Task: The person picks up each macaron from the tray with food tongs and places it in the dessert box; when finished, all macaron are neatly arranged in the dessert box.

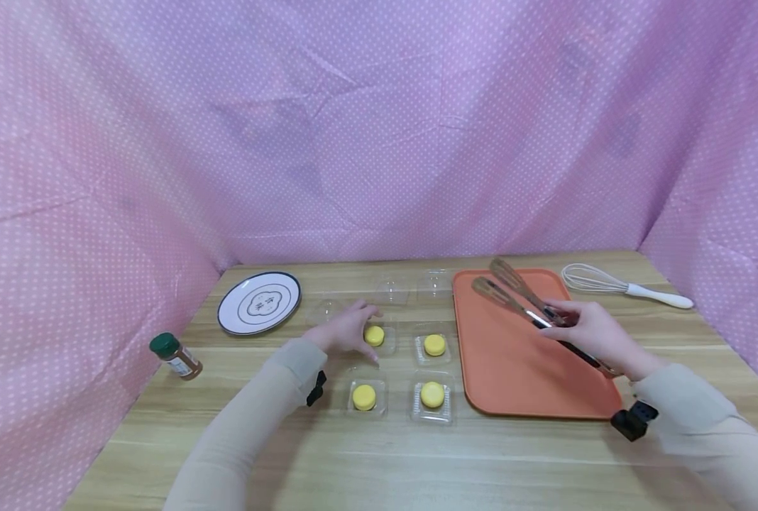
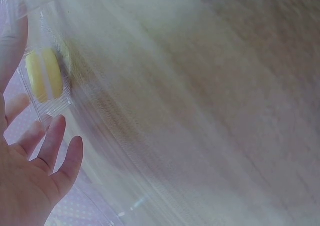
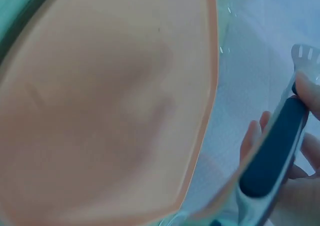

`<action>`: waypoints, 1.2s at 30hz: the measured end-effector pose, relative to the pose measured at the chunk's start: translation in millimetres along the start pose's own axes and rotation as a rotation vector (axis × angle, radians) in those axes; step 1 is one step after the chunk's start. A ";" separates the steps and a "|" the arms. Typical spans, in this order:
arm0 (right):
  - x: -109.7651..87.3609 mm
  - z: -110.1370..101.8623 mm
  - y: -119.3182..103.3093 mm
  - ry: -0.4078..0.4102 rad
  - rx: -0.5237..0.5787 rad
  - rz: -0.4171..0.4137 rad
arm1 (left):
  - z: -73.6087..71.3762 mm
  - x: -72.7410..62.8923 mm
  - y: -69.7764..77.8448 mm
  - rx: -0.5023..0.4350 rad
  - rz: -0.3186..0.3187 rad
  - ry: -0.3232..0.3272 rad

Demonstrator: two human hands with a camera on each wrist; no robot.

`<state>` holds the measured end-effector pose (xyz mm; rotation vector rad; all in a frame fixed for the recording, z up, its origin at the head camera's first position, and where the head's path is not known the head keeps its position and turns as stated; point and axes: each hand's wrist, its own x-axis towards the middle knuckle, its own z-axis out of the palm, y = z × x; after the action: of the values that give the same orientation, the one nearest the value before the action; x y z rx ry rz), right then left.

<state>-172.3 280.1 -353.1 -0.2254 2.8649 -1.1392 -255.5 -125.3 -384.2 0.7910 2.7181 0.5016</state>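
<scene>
My right hand [image 1: 592, 330] is curled round the tongs [image 1: 524, 312] partway along their arms, thumb and fingers on opposite sides; the two slotted ends stand apart, pointing away from me above the orange tray [image 1: 513, 383]. Can't tell if they touch it. My left hand [image 1: 347, 328] is spread wide in a loose C, thumb toward me, fingers on the far side, around the clear box [image 1: 388, 344] with a yellow cookie [image 1: 374, 336] in it, back row, left one. No grip visible on that side; can't tell if fingertips touch the plastic. Three other yellow cookies [image 1: 434, 345] sit in similar boxes: one to the right, two nearer me. Handling, my guess: cookie is light, dry, crumbly, thin shell, would crack if squeezed hard; best taken round its edge, lightly, not pressed top and bottom. Box looks thin, light, slick, bendy; would skid on the table [image 1: 449, 468] if nudged, so steady it by opposite rims. Tongs look stiff, moderately light, probably springy; better held on the dark grip parts, since bare metal may slip, and the broad ends could overpress something this small. Rest: plate [image 1: 265, 303] and green-capped bottle [image 1: 177, 357] out left, whisk [image 1: 622, 286] beyond the tray on the right.
</scene>
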 end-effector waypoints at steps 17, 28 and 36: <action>-13.2 -30.5 53.1 -0.035 -0.086 0.107 | 0.3 -0.1 -0.5 0.009 -0.010 -0.018; -21.1 -36.3 83.1 -0.017 -0.006 0.136 | 0.7 -0.3 -0.6 0.009 -0.004 -0.006; -25.1 -42.4 95.0 -0.019 -0.053 0.174 | 1.6 0.8 -2.5 0.012 0.002 -0.004</action>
<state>-162.8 380.9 -387.7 0.0118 2.8335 -1.0257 -256.7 -126.5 -386.7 0.7971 2.7196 0.4842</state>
